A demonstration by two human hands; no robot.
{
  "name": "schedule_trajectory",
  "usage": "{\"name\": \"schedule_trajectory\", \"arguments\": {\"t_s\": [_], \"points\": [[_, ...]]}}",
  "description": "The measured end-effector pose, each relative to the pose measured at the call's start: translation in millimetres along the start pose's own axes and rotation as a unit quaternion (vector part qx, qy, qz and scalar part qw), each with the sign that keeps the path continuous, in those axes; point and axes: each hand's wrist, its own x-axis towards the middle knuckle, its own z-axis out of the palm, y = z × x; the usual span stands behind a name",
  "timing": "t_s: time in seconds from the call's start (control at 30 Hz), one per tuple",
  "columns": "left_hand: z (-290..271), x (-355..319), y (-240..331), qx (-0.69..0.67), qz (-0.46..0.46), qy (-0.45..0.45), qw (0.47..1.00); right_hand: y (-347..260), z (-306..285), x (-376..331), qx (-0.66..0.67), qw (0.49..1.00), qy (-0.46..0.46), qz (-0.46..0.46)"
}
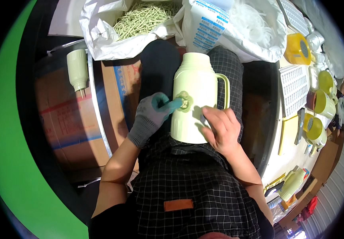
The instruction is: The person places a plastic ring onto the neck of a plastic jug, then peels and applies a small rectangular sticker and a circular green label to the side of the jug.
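A pale green vacuum flask (193,123) lies along my lap, its cap toward my knees and its handle (227,91) on the right. On its body sits a flower-shaped emblem (184,100). My left hand (155,108), in a grey glove with green fingertips, has its fingers curled in and its fingertips touching the emblem's left side. My right hand (222,129) is bare and rests at the flask's lower right, fingers bent together. A small greyish bit shows at its fingertips, too small to name.
Ahead stand a white bag of thin pale green sticks (146,18) and a bag of clear plastic pieces (251,28). Cardboard boxes (70,123) and another flask (77,69) are at left. The right-hand table (273,159) bears yellow tape (297,48), green cups (324,103) and a flask (292,184).
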Motion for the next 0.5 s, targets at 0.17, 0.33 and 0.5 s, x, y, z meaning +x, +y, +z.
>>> {"name": "schedule_trajectory", "arguments": {"t_s": [0.17, 0.33, 0.5], "points": [[22.6, -12.8, -25.4, 0.064, 0.164, 0.108, 0.978, -10.6, -5.6, -28.5, -0.021, 0.992, -0.11, 0.062], [34.1, -11.2, -32.1, -0.085, 0.191, 0.09, 0.974, 21.5, -28.3, -32.0, 0.078, 0.993, 0.085, 0.037], [29.5, -6.4, -42.7, -0.079, 0.089, 0.032, 0.992, 84.2, -128.4, -119.3, -0.129, 0.894, 0.413, 0.12]]}}
